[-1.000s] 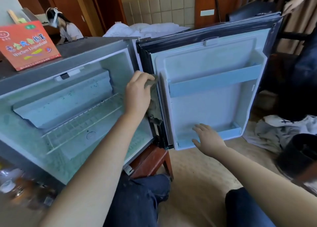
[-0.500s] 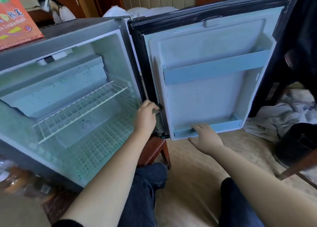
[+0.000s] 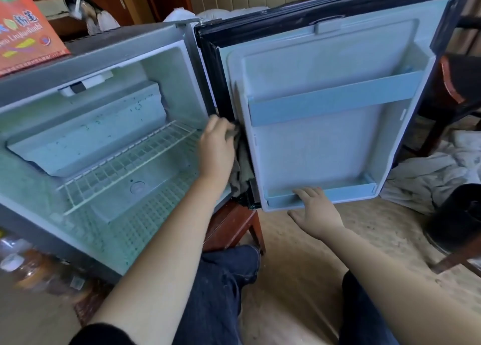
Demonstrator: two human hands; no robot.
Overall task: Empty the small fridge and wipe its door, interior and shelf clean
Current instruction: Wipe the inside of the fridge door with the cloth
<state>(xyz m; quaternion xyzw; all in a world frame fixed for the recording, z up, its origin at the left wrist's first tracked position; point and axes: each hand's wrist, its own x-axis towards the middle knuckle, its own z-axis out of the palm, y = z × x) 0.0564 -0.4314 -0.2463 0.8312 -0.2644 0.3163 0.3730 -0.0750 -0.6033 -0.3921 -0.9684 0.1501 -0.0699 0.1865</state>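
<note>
The small fridge [image 3: 109, 58] stands open and holds nothing but its white wire shelf [image 3: 125, 162]. Its door [image 3: 325, 146] is swung wide to the right, inner side toward me. My left hand [image 3: 217, 146] is shut on a grey cloth [image 3: 242, 170] and presses it against the black seal on the door's hinge edge. My right hand [image 3: 316, 209] grips the door's bottom edge, with the fingers hooked over the lower door rack [image 3: 338, 191].
A red carton [image 3: 23, 35] lies on top of the fridge. Bottles [image 3: 28, 269] sit on the floor at lower left. A red wooden stool [image 3: 234, 227] carries the fridge. White laundry [image 3: 429, 173] and a black bin [image 3: 455, 214] are at right.
My left hand slid the cloth down the hinge edge to the door's bottom, then back up to about mid-height. My right hand stayed on the door's bottom edge.
</note>
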